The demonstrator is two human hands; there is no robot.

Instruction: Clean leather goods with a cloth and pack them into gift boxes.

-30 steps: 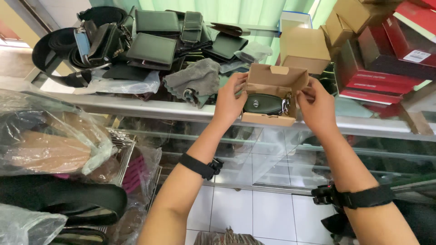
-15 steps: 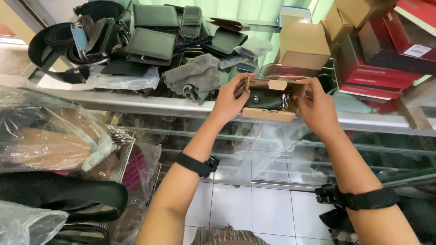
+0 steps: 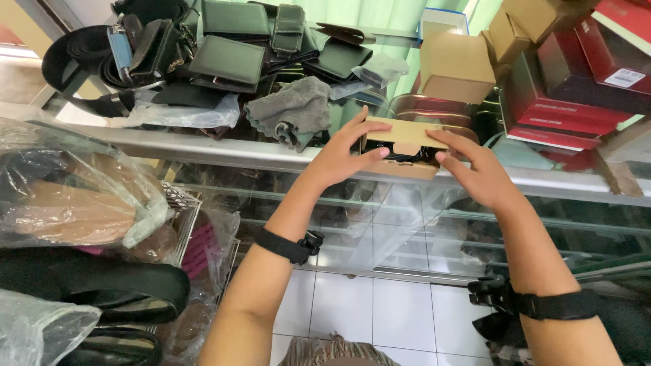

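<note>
A small brown cardboard box (image 3: 407, 131) rests on the front edge of a glass counter (image 3: 224, 152), its lid folded nearly shut over a dark item inside. My left hand (image 3: 342, 154) grips the box's left end, thumb below and fingers over the lid. On the right end lies my right hand (image 3: 475, 169), fingers flat on the lid and pressing it down. Both wrists wear black straps.
Dark green wallets (image 3: 227, 59), black belts (image 3: 88, 64) and a grey cloth (image 3: 291, 108) crowd the counter's left. Brown boxes (image 3: 456, 68) and red boxes (image 3: 569, 102) stack at right. Bagged goods (image 3: 61, 196) fill a rack at left. White tiled floor (image 3: 380, 312) lies below.
The box's lid, open a second ago and showing the dark item, has been folded down. My hands have shifted from the open flaps onto the lid and ends.
</note>
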